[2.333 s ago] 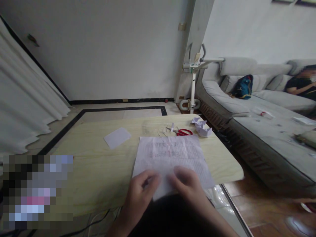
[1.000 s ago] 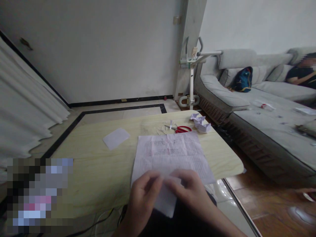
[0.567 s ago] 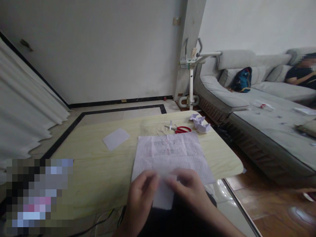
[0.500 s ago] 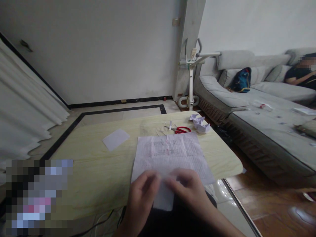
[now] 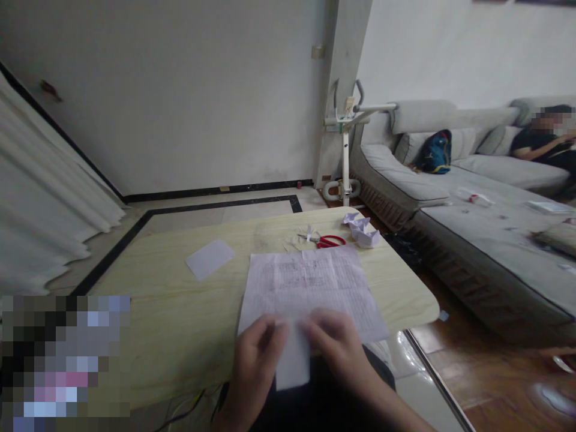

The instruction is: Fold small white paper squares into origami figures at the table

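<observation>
Between my two hands is a small white piece of paper (image 5: pixel 292 363), hanging down over the table's near edge. My left hand (image 5: pixel 257 351) pinches its left side, thumb against fingers. The right side is pinched by my right hand (image 5: pixel 335 342), whose fingertips are slightly blurred. Under and beyond my hands lies a large printed sheet (image 5: pixel 310 288) with creases. Past its far edge rest red-handled scissors (image 5: pixel 330 241) beside thin paper scraps (image 5: pixel 292 242). Several folded white paper shapes (image 5: pixel 362 230) stand at the far right corner. A blank white paper (image 5: pixel 210 259) lies to the left.
The pale wooden table (image 5: pixel 153 324) has a rounded right corner. A grey sofa (image 5: pixel 486 234) runs along the right, with a blue bag (image 5: pixel 436 153) and a seated person (image 5: pixel 535 141). White exercise equipment (image 5: pixel 345 156) stands behind the table; a white curtain (image 5: pixel 49 204) hangs left.
The small paper has shifted slightly left between my hands, and more of its surface shows. My hands remain pinched on it. The camera view has tilted slightly.
</observation>
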